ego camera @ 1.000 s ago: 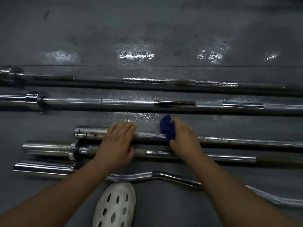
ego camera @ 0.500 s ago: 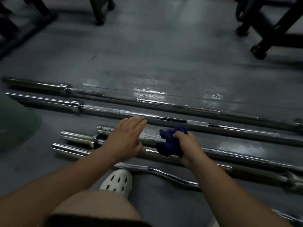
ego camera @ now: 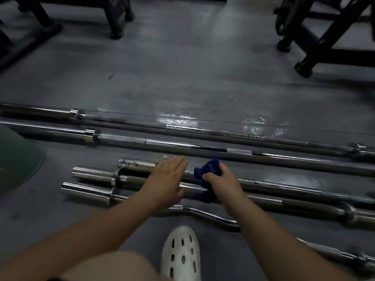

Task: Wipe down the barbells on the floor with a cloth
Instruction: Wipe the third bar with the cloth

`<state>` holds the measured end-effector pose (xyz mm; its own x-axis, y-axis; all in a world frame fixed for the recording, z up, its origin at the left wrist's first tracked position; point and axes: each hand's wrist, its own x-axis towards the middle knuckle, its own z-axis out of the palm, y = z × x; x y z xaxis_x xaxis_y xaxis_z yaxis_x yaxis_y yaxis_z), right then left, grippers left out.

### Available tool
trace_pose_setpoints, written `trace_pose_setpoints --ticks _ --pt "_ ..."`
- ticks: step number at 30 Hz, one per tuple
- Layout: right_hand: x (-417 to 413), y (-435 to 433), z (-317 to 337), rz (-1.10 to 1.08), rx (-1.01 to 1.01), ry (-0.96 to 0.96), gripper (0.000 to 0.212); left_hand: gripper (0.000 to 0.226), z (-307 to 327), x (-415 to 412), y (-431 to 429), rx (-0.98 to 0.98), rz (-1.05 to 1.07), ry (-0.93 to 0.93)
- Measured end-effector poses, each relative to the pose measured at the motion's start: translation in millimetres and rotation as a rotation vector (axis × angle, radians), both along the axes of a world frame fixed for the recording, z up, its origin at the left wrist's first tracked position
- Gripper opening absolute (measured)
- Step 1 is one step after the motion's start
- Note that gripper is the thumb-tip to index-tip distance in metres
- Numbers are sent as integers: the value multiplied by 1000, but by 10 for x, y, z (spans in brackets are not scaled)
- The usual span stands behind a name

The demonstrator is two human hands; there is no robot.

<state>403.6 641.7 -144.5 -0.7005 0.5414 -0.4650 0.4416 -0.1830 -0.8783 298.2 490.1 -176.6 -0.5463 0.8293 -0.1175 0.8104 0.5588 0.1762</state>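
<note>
**Desk:** Where is the cloth, and who has it?

**Photographer:** The blue cloth (ego camera: 207,173) is bunched in the right hand (ego camera: 222,184), fingers curled round it, the grip closed tight on the fabric. It sits just right of frame centre, draped over the middle short barbell (ego camera: 263,196) and seemingly touching the pitted short barbell (ego camera: 138,163) behind it. The left hand (ego camera: 166,183), at 9 o'clock from the cloth, lies flat with fingers straight across those same bars. It holds nothing and appears to be steadying them.

**Desk:** How much of the job is done?

**Photographer:** Hard to call. Five bars lie on the floor (ego camera: 182,78). Two long barbells, the nearer (ego camera: 162,144) and the farther (ego camera: 121,120), run across at 12 o'clock from the hands. At 6 o'clock lies the curl bar (ego camera: 213,216). The work looks centred on the short bars. Rust-coloured specks show on the pitted one's sleeve, so I'd judge that bar unfinished. Nothing proves that any bar has been wiped, though the floor beyond them gleams as if wet.

**Desk:** And around them?

**Photographer:** A white perforated clog (ego camera: 181,254) at 6 o'clock, a green object (ego camera: 18,159) at 9 o'clock and dark equipment frames (ego camera: 316,43) at 1 o'clock.
</note>
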Motion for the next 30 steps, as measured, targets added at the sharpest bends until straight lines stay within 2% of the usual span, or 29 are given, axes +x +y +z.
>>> trace_pose_setpoints --ticks 6,10,13,15,18,22,26,28,30 --pt "-492 106 -616 117 129 -3 23 79 -513 -350 62 -50 79 -57" --pt "-998 78 -1252 320 549 -3 29 77 -817 -541 91 -15 134 -85" --pt "-1302 -70 -1684 573 870 33 31 82 -976 -579 142 41 187 -94" --pt "-1340 -66 -1805 678 886 -35 29 87 -1065 -565 220 33 185 -108" --pt "-1109 255 -1811 772 994 -102 38 84 -1186 -513 412 9 97 -136" --pt "-417 1015 -1737 774 1000 -181 52 81 -1301 -362 702 -42 4 -172" --pt "397 1878 -1637 586 1003 -397 53 72 -1327 -117 947 -53 -75 -156" --pt "543 1995 -1625 492 1037 -458 49 70 -1345 1 1071 -68 -97 -165" --pt "379 1783 -1683 467 1057 -413 42 71 -1363 98 1221 -91 -121 -160"
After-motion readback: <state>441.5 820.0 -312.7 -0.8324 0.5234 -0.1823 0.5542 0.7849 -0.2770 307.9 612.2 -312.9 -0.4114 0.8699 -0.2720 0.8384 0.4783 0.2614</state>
